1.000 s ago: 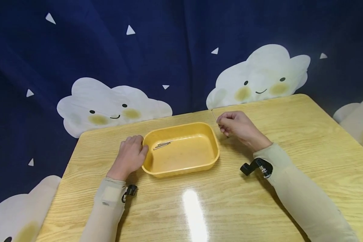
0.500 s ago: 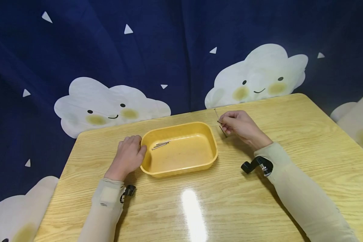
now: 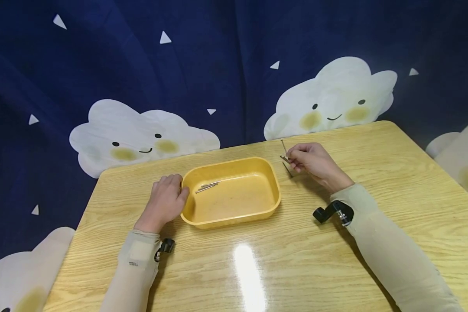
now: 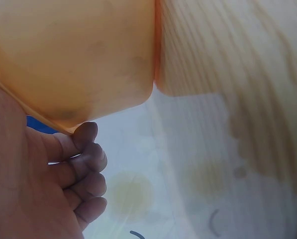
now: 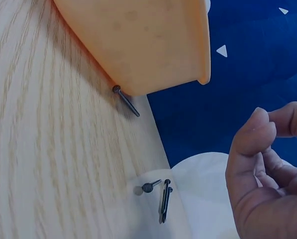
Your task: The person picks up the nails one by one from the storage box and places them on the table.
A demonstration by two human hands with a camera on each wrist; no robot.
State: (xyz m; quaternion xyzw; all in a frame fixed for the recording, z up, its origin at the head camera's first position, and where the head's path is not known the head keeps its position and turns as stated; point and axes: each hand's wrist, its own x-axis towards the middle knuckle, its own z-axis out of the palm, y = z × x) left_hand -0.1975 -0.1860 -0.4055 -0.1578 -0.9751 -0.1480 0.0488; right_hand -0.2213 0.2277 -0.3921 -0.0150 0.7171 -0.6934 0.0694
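My left hand (image 3: 166,200) holds the left end of a yellow plastic tray (image 3: 253,219), with its fingertips outside the wall in the left wrist view. Several thin metal nails (image 3: 207,187) lie inside, near the left end. To the tray's right, my right hand (image 3: 313,162) has thumb and forefinger together. In the head view a slim nail (image 3: 283,146) sticks up from its fingertips. The right wrist view does not show this grip plainly. One loose nail (image 5: 127,102) lies by the tray's corner, and a few more nails (image 5: 165,200) lie farther right.
The wooden table (image 3: 203,268) has its back edge just beyond the tray and the right hand. Behind it hangs a dark blue curtain (image 3: 203,56) with clouds and triangles. A black wrist camera (image 3: 323,214) is strapped on the right sleeve.
My right hand has shifted slightly right, away from the tray, and the slim nail has moved with it. Loose nails have come into view under its fingers. My left hand stays on the tray.
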